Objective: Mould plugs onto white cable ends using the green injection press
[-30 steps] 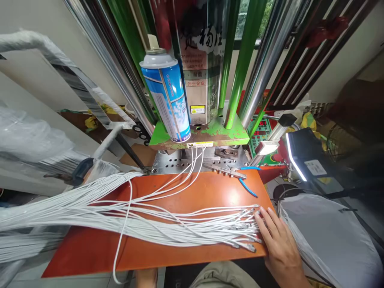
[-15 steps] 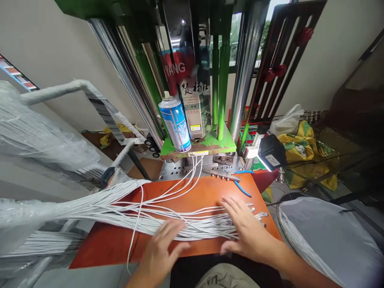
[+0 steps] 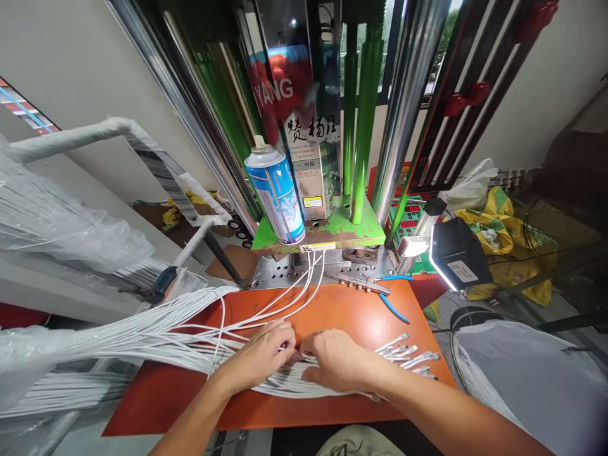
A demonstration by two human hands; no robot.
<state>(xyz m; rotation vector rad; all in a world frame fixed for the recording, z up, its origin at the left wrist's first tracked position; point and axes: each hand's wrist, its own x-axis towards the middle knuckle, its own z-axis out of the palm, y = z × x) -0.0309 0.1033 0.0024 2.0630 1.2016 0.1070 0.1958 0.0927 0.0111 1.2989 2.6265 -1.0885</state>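
Observation:
A bundle of thin white cables [image 3: 294, 383] lies across the orange board, its clear-plugged ends [image 3: 415, 356] fanned out at the right. My left hand [image 3: 266, 351] is closed over the bundle, fingers curled and fingertips partly hidden. Close beside it, my right hand [image 3: 335, 360] also grips cables, with the thumb on the near side. A few cables [image 3: 311, 269] run up to the machine's base. Behind the hands, pliers with blue handles [image 3: 393, 308] lie at the board's far edge, a toothed metal bar [image 3: 363, 282] over them.
A blue and white spray can [image 3: 280, 196] stands on the machine's green plate [image 3: 358, 234]. A work lamp [image 3: 460, 256] is at the right, above a white-lined round bin [image 3: 527, 373]. Plastic-wrapped cable bundles [image 3: 71, 215] hang on a rack at the left.
Both hands, spread over the cables before, have come together and closed on the bundle. My right hand has moved left, away from the plugs, and the head view has shifted slightly.

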